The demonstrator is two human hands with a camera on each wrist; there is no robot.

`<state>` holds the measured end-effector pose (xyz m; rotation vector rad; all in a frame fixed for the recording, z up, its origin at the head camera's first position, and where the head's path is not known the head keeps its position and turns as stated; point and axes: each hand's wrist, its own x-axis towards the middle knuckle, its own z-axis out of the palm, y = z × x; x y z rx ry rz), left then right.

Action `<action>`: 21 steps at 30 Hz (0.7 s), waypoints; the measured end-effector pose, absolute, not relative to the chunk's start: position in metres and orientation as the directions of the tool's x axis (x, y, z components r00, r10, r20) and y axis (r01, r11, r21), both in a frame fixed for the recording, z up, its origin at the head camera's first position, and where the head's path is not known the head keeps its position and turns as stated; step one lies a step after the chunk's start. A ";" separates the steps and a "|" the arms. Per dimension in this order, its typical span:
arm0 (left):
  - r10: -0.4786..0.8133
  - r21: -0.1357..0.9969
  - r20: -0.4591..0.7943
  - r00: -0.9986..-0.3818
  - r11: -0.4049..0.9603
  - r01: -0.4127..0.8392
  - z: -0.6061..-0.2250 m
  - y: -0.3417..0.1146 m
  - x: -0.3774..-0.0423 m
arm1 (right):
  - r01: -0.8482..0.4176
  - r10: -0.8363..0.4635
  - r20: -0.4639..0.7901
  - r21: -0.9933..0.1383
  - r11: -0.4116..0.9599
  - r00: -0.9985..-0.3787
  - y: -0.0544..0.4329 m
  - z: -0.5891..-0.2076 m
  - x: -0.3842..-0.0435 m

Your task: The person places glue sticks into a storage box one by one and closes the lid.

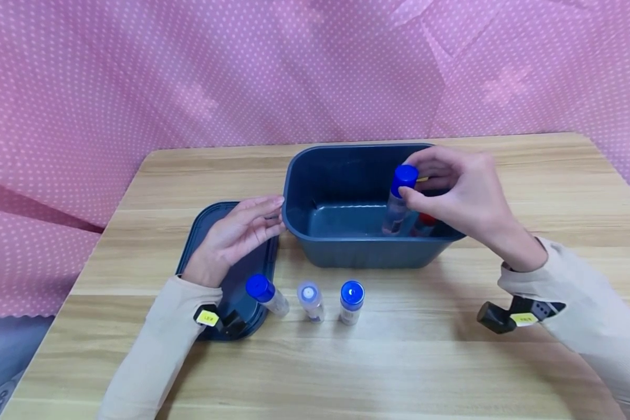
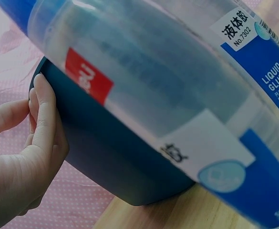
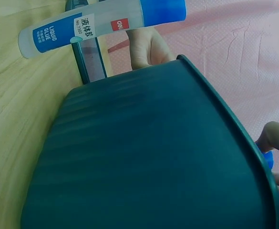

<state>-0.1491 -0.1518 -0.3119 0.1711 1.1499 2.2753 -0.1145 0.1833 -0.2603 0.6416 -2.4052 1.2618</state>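
Thumb and fingertips of the right hand (image 1: 462, 189) pinch the blue cap (image 1: 405, 174) of a clear bottle (image 1: 396, 211), and we see that bottle upright inside the dark blue bin (image 1: 367, 254), toward its right end. We cannot tell whether its base touches the bin's floor. Next to it we make out a red cap (image 1: 427, 219), partly hidden by the hand, and a yellow sliver (image 1: 422, 179) by the fingers that we cannot identify.

The left hand (image 1: 236, 233) grasps no bottle; its fingers are nearly straight, with the tips against the bin's left end. Beneath that arm we find a dark blue lid (image 1: 233, 291) lying on the wooden table (image 1: 409, 350).

In front of the bin we count three more bottles in a row: a blue-capped left one (image 1: 275, 302) just beside the lid, a pale-topped middle one (image 1: 311, 302) and a blue-capped right one (image 1: 350, 306). On two bottles in the left wrist view we see blue labels, one reading "LIQUID GLUE". Behind the table we see pink dotted cloth (image 1: 315, 70).
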 end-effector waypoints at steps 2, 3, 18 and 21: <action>0.545 0.771 -0.146 -0.826 -0.461 -0.440 -0.312 -0.151 -0.149 | -0.536 -0.242 0.487 -0.666 0.519 -0.839 0.183 -0.261 -0.115; 0.544 0.768 -0.149 -0.826 -0.462 -0.443 -0.311 -0.151 -0.149 | -0.532 -0.247 0.479 -0.666 0.523 -0.842 0.183 -0.261 -0.116; 0.547 0.759 -0.157 -0.823 -0.466 -0.454 -0.311 -0.151 -0.150 | -0.502 -0.322 0.386 -0.639 0.583 -0.864 0.181 -0.264 -0.121; 0.543 0.763 -0.159 -0.825 -0.462 -0.451 -0.311 -0.151 -0.150 | -0.497 -0.347 0.356 -0.615 0.612 -0.868 0.180 -0.263 -0.121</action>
